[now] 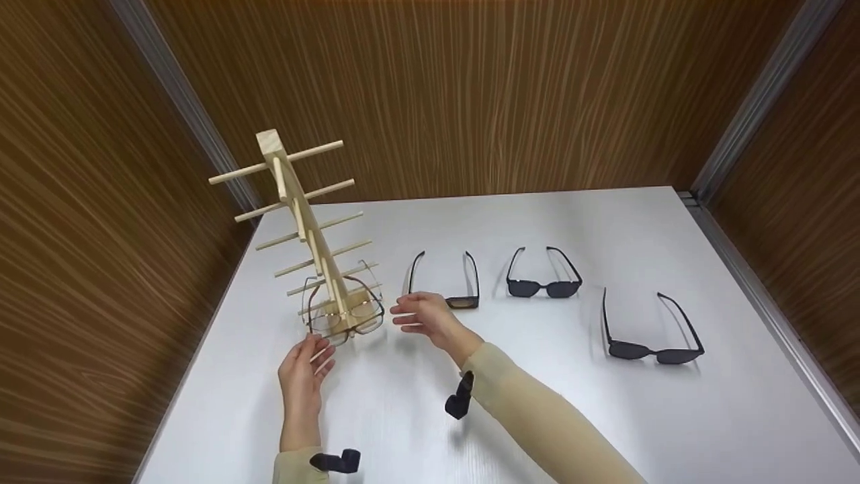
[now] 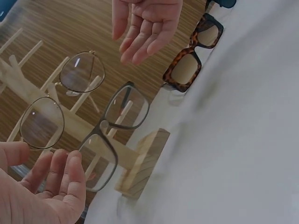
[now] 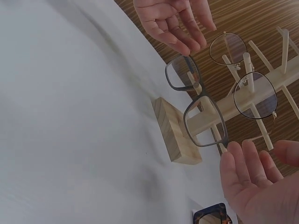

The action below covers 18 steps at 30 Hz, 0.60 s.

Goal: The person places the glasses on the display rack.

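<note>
A wooden eyewear rack [image 1: 312,225] with crossbars stands at the left of the table. Dark rectangular-framed eyeglasses [image 2: 103,125] sit on its lowest peg, just over the wooden base [image 2: 145,163]. Above them hang thin-rimmed round eyeglasses [image 2: 42,122]. My left hand [image 1: 302,376] is at the left side of the glasses, fingers loosely bent, fingertips close to the frames. To the right of the rack, my right hand [image 1: 433,323] has its palm toward the glasses, fingers relaxed. In the right wrist view its fingertips [image 3: 232,148] overlap the lower corner of the rectangular frame. Neither hand grips anything.
Tortoiseshell sunglasses [image 1: 462,302] lie behind my right hand, partly covered by it. Two dark-lensed sunglasses [image 1: 524,289] [image 1: 628,351] lie farther right with temples unfolded. Wood-grain panels [image 1: 497,101] enclose the white table [image 1: 537,417] at the back and sides.
</note>
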Motion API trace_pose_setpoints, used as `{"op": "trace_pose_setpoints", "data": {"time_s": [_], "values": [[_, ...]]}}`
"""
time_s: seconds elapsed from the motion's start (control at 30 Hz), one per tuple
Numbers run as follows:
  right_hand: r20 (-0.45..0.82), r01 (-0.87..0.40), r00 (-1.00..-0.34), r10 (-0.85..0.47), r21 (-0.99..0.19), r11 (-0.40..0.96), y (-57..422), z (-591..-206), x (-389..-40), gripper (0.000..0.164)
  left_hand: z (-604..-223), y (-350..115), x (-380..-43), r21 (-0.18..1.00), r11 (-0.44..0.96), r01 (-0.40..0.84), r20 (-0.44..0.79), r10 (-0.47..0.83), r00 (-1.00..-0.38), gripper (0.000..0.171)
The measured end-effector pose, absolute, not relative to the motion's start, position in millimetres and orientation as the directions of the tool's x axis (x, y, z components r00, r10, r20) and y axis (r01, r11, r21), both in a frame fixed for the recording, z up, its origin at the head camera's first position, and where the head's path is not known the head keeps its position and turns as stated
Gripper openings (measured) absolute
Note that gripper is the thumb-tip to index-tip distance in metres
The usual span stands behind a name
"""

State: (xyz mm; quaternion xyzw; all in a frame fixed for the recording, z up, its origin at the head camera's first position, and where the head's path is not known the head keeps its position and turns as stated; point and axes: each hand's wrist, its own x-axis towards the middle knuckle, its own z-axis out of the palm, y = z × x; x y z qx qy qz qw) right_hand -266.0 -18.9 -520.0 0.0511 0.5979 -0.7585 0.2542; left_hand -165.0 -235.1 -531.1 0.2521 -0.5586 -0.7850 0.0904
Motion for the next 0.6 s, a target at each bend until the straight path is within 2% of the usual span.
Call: {"op": "trace_pose_setpoints", "data": {"time_s": [0.2, 0.6], "values": [[-0.384, 0.443, -0.870, -0.309, -0.884, -0.151, -10, -525, -265, 0.027, -536, -226, -166, 0.922, -0.360, -0.144, -0.293, -0.405, -0.866, 0.038], [-0.312, 0.376, -0.889, -0.335, -0.916, -0.144, 7, -536, -257, 0.034, -547, -211, -166, 0.906, -0.386, -0.176, -0.320, -0.350, -0.880, 0.043]]}}
